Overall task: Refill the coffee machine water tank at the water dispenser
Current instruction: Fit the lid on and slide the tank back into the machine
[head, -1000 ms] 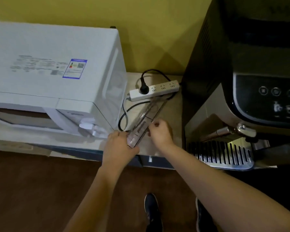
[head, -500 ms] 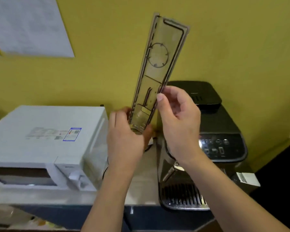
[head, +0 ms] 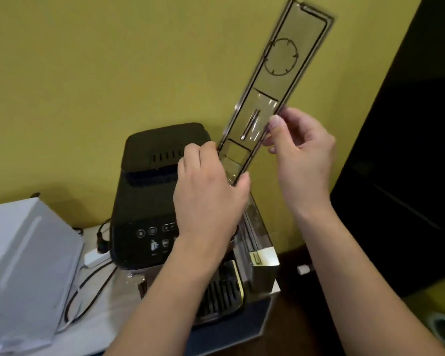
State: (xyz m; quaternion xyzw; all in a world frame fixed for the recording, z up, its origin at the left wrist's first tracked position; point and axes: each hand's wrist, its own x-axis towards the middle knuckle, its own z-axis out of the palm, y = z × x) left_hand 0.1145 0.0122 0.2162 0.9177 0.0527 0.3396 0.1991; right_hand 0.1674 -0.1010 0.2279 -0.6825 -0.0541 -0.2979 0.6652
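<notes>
Fingers of the left hand (head: 211, 191) are closed on the bottom end of the tinted tank lid (head: 272, 96), while the fingertips (head: 276, 123) of the right hand (head: 303, 160) are pinched narrowly on its long edge a little higher up. The lid is held tilted, its far end rising up and to the right of both grips, close to the yellow wall (head: 113, 73). Below the left fingers the water tank (head: 257, 242) is seen seated at the side of the coffee machine (head: 149, 201).

A slip is judged the main risk: the long lid is gripped only near one end, so its top could swing into the wall or the dark panel (head: 409, 150) to the right. Open room lies above the machine and toward the person; less is left to the right.
</notes>
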